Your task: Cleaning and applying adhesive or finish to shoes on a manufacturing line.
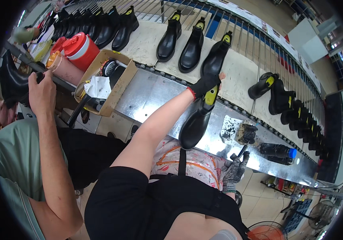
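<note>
My left hand (206, 85), in a black glove with a red cuff and bare fingertips, grips the top of a black ankle boot (195, 126). A yellow-green label shows inside the boot, and its toe points toward me over the metal ledge's near edge. My right hand (235, 171) wears a grey knitted glove with black stains. Its fingers close on a slim dark stick-like tool (242, 150), whose tip points at a blackened block (246, 133) on the ledge. Beside the block lies a white sheet with black smears (230, 127).
Black boots (190, 50) stand in rows on the roller conveyor (239, 60) beyond the ledge (151, 90). A dark bottle with a blue cap (275, 151) lies at right. Left are a cardboard box (117, 90) of brushes, a red jug (81, 50) and a co-worker's hand (42, 94) holding a boot.
</note>
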Available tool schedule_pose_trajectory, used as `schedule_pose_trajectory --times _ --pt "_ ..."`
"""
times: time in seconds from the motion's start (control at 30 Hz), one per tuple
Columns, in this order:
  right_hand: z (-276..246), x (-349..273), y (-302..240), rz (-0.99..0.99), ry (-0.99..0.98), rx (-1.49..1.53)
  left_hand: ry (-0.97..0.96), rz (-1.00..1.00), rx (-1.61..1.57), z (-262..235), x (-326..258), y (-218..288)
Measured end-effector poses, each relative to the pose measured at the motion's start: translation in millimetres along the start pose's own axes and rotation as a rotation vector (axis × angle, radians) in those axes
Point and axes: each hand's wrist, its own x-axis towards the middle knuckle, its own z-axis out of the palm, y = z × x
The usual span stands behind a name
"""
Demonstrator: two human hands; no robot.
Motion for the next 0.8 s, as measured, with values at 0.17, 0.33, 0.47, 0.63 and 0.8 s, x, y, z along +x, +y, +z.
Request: schedule_pose_trajectory --times 0.17,0.33,0.47,0.63,0.8 --pt "-8 -4 -14 -0.316 -0.007 0.106 -0.299 0.448 -0.120 2 -44 48" --pt "-8 8 -19 0.057 -0.011 0.057 -0.382 0.541 -0.036 14 -87 94" --pt "-15 4 -71 0.009 -0.470 0.319 -0.517 0.640 0.031 27 -90 102" --pt "-15 -9 -156 -0.243 -0.791 -0.367 -0.617 0.680 -0.025 41 -91 99" --pt "-4 -19 -194 -0.872 -0.820 -0.971 -0.671 0.698 -0.081 48 -93 100"
